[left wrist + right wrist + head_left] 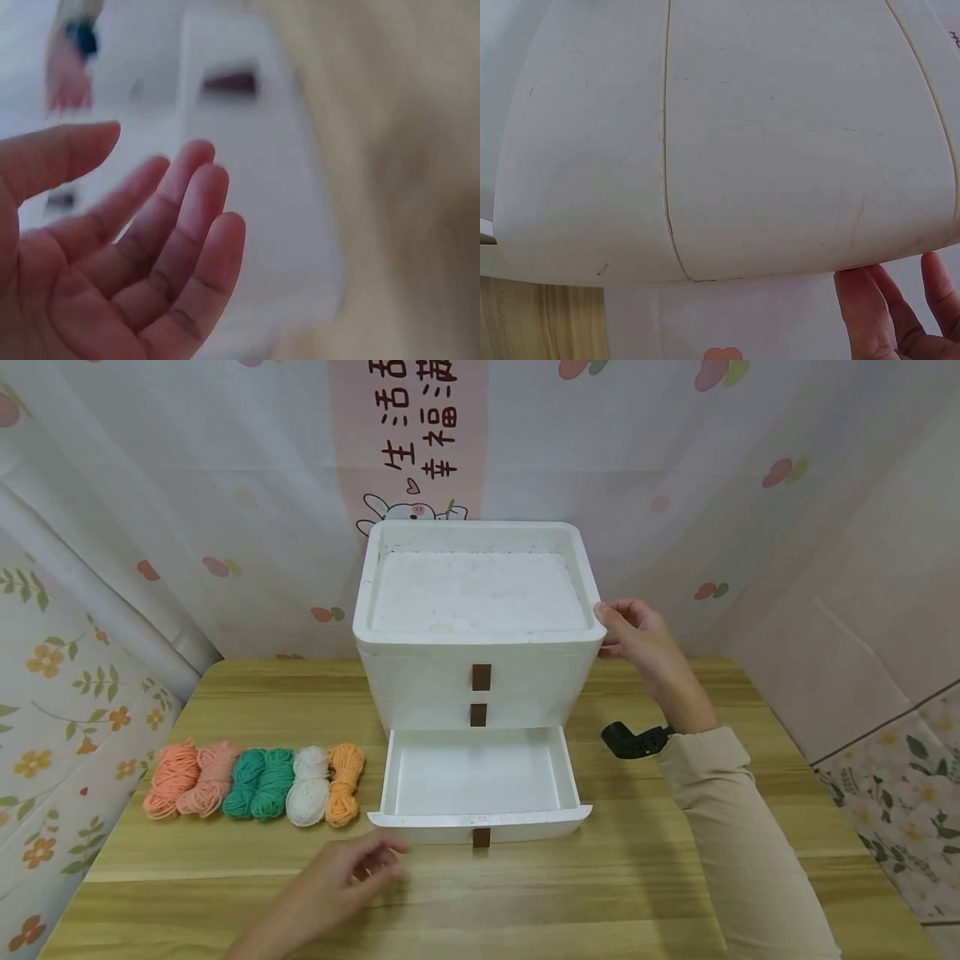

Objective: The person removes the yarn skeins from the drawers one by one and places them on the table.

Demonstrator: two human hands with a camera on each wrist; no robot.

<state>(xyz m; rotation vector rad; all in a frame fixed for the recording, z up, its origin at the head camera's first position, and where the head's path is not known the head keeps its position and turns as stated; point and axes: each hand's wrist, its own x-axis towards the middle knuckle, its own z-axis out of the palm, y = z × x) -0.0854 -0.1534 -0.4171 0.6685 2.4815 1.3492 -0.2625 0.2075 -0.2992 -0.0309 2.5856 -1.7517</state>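
A white drawer cabinet [478,689] stands on a wooden table, its lowest drawer [480,772] pulled out and bare inside. Just off that drawer's left front corner is my left hand [337,881], fingers loosely bent and holding nothing. The left wrist view shows the same hand [142,247] palm up with its fingers apart, the white cabinet blurred behind. My right hand [637,635] touches the cabinet's upper right front corner, thumb at the rim. In the right wrist view, fingertips [859,289] meet the edge of the cabinet's side [780,150].
Left of the cabinet lie yarn skeins in a row: orange-coral [174,779], pink [211,779], green [259,783], white [307,787] and yellow-orange [344,785]. Brown tabs [482,677] mark the drawer fronts. A patterned curtain [262,510] hangs behind the wooden table [645,877].
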